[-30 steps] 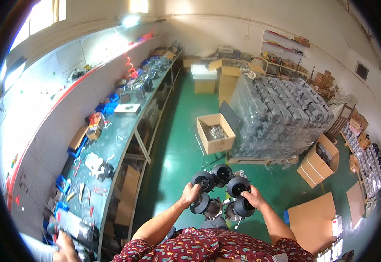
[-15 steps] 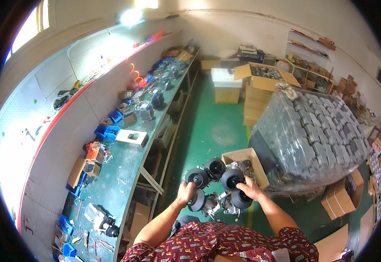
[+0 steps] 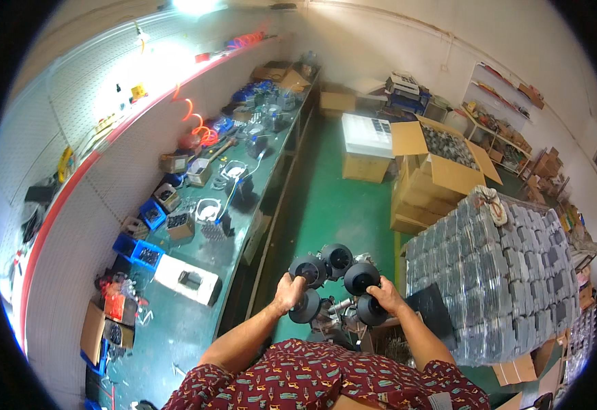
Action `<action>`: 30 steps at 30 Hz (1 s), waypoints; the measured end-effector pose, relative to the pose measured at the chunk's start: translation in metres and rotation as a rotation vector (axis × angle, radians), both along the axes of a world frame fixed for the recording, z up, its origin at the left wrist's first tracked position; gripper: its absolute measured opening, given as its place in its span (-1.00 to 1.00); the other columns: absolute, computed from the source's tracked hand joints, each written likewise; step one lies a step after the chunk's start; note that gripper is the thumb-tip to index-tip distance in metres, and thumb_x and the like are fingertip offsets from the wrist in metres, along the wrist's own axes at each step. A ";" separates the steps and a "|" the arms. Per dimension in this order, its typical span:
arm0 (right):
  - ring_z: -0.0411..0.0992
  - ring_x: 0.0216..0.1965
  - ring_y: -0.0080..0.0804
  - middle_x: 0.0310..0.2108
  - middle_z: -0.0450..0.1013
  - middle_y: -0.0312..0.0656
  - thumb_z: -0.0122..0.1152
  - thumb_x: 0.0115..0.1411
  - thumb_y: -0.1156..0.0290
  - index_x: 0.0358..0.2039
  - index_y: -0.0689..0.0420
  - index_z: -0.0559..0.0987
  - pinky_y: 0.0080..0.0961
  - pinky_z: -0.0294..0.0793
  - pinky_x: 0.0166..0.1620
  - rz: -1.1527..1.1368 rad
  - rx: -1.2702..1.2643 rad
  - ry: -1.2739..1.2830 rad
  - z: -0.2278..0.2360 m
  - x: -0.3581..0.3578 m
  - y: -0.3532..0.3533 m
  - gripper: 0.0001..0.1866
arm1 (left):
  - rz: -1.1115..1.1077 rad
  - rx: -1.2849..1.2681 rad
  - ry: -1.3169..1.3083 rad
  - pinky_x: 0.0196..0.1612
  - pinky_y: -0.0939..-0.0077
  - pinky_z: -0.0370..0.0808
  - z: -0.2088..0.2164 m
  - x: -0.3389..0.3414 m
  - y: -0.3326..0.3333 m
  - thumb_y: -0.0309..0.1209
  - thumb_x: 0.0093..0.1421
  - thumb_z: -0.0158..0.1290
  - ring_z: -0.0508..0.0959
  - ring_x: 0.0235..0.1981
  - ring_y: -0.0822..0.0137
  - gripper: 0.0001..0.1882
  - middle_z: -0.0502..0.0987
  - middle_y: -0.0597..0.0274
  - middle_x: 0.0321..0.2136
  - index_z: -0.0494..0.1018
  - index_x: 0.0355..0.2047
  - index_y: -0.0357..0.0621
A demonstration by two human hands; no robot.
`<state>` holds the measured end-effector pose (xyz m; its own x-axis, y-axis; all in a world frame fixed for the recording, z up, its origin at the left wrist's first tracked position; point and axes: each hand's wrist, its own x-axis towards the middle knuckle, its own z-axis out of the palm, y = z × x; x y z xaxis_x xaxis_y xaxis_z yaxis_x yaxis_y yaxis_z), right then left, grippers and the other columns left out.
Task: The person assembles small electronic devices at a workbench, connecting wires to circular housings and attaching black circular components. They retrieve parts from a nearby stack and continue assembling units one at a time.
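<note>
Low in front of my body, both hands carry a cluster of several metal assemblies with round black cup-shaped ends [image 3: 337, 260]. Closed round the left side of the cluster, my left hand [image 3: 289, 292] has its thumb on a black cup [image 3: 309, 270]. On the other side my right hand [image 3: 387, 296] grips with its thumb at the rim of another black cup [image 3: 362, 278]. Silvery metal bodies [image 3: 339, 309] show between the lower cups. My fingers beneath the cluster are hidden.
A long green workbench [image 3: 175, 328] on my left holds blue bins [image 3: 149, 254], tools and a white box [image 3: 186, 280]. On the right stand a wrapped stack of grey parts [image 3: 476, 273] and an open carton [image 3: 449, 171]. A green floor aisle [image 3: 319, 184] runs between.
I have moved forward along the aisle: the bench items, cartons and wrapped stack are nearer. The small open carton on the floor now lies mostly beneath my right arm. Both hands keep their hold.
</note>
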<state>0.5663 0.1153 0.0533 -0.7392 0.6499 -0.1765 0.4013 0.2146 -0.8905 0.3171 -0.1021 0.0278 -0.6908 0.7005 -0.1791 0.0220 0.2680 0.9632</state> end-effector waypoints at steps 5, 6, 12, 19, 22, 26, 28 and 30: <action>0.49 -0.10 -0.25 -0.14 0.53 0.01 0.24 0.13 0.20 -0.06 0.33 0.50 -0.32 0.44 0.02 0.018 0.071 -0.058 -0.023 -0.107 0.119 -0.51 | 0.092 -0.055 0.010 -0.30 0.23 0.45 -0.040 -0.106 0.114 -0.12 0.16 0.03 0.52 -0.41 0.23 -0.56 0.48 0.06 -0.50 0.45 -0.31 -0.36; 0.48 -0.10 -0.26 -0.15 0.53 0.00 0.24 0.12 0.22 -0.06 0.32 0.50 -0.33 0.45 0.02 0.045 0.050 -0.001 -0.016 -0.133 0.135 -0.52 | 0.087 0.006 -0.019 -0.29 0.21 0.45 -0.025 -0.120 0.130 -0.09 0.15 0.03 0.51 -0.40 0.20 -0.53 0.49 0.03 -0.48 0.43 -0.30 -0.37; 0.44 -0.08 -0.43 -0.12 0.52 -0.16 0.21 0.13 0.32 0.04 0.29 0.48 -0.41 0.43 0.04 0.263 0.061 -0.055 -0.029 -0.318 0.279 -0.52 | 0.317 -0.036 -0.045 -0.24 0.25 0.44 -0.041 -0.249 0.239 -0.16 0.18 0.03 0.50 -0.36 0.20 -0.57 0.49 0.06 -0.45 0.42 -0.26 -0.39; 0.48 -0.16 -0.39 -0.18 0.53 -0.13 0.26 0.07 0.25 -0.02 0.29 0.50 -0.40 0.49 -0.04 0.603 0.025 -0.089 -0.016 -0.549 0.390 -0.50 | 0.735 -0.079 -0.105 -0.13 0.16 0.45 -0.081 -0.373 0.323 -0.13 0.17 0.02 0.55 -0.28 0.06 -0.50 0.56 -0.18 -0.33 0.47 -0.20 -0.44; 0.49 -0.19 -0.39 -0.20 0.54 -0.13 0.26 0.07 0.26 -0.01 0.29 0.49 -0.39 0.50 -0.08 0.744 0.050 -0.185 -0.023 -0.643 0.424 -0.49 | 0.878 -0.085 -0.125 -0.15 0.18 0.46 -0.107 -0.434 0.354 -0.16 0.16 0.01 0.56 -0.30 0.10 -0.53 0.59 -0.10 -0.34 0.51 -0.21 -0.41; 0.49 -0.29 -0.49 -0.28 0.53 -0.18 0.27 0.13 0.30 0.03 0.27 0.44 -0.44 0.51 -0.21 0.853 -0.034 -0.167 -0.053 -0.737 0.456 -0.50 | 0.888 -0.019 -0.268 0.07 0.09 0.41 -0.111 -0.480 0.381 -0.15 0.18 -0.01 0.55 -0.06 -0.14 -0.43 0.55 -0.31 -0.11 0.43 -0.03 -0.49; 0.49 -0.25 -0.46 -0.25 0.53 -0.15 0.28 0.13 0.28 0.04 0.27 0.44 -0.43 0.51 -0.14 0.892 -0.014 -0.338 -0.055 -0.777 0.459 -0.49 | 0.887 -0.093 -0.428 0.13 0.14 0.37 -0.097 -0.495 0.385 -0.11 0.19 -0.01 0.51 0.00 -0.23 -0.38 0.50 -0.40 -0.03 0.41 0.03 -0.48; 0.50 -0.26 -0.46 -0.25 0.53 -0.14 0.28 0.13 0.28 0.04 0.30 0.43 -0.44 0.51 -0.15 0.936 -0.037 -0.359 -0.055 -0.803 0.459 -0.49 | 1.064 -0.252 -0.428 0.18 0.20 0.33 -0.103 -0.507 0.398 -0.06 0.21 -0.01 0.47 0.09 -0.21 -0.29 0.46 -0.42 0.03 0.33 0.15 -0.49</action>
<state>-0.2363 0.5746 -0.0018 -0.8492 -0.1768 -0.4977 0.3312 0.5557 -0.7625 -0.1894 0.2959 -0.0753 -0.7565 -0.2818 -0.5902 -0.6409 0.1397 0.7548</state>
